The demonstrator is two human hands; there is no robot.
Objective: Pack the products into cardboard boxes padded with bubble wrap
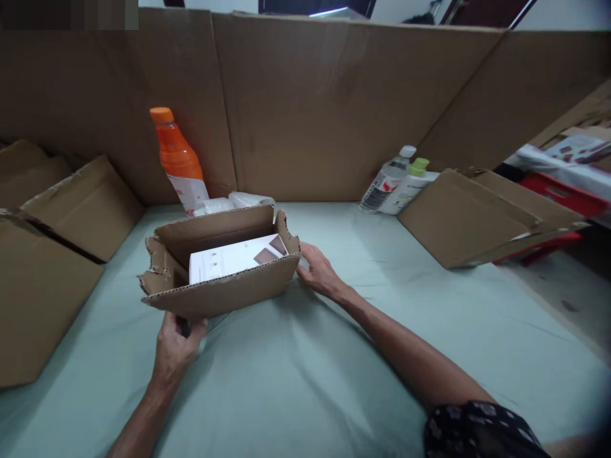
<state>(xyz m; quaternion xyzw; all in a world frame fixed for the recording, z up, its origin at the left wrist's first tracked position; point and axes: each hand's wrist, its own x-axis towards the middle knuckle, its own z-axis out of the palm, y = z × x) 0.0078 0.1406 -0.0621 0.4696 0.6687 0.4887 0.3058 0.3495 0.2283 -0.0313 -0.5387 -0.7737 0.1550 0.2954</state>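
Observation:
An open-topped cardboard box [229, 297] with ragged, torn ends is between my hands, tilted a little toward me. Inside it lies a white carton [229, 262] with dark brown squares printed at its right end. My left hand [176, 340] grips the box from below at its near left side; the thumb shows and the fingertips are hidden beneath. At the right end, my right hand [317, 270] holds the box, its fingers partly hidden behind the cardboard.
Behind the box stand an orange bottle [179, 159] and clear plastic packaging [238, 201]. A clear bottle [386, 181] and a white bottle with a green cap [408, 187] lean at the back right. Cardboard flaps [470, 216] flank the green cloth [267, 388]; a tall cardboard wall [334, 108] closes the back.

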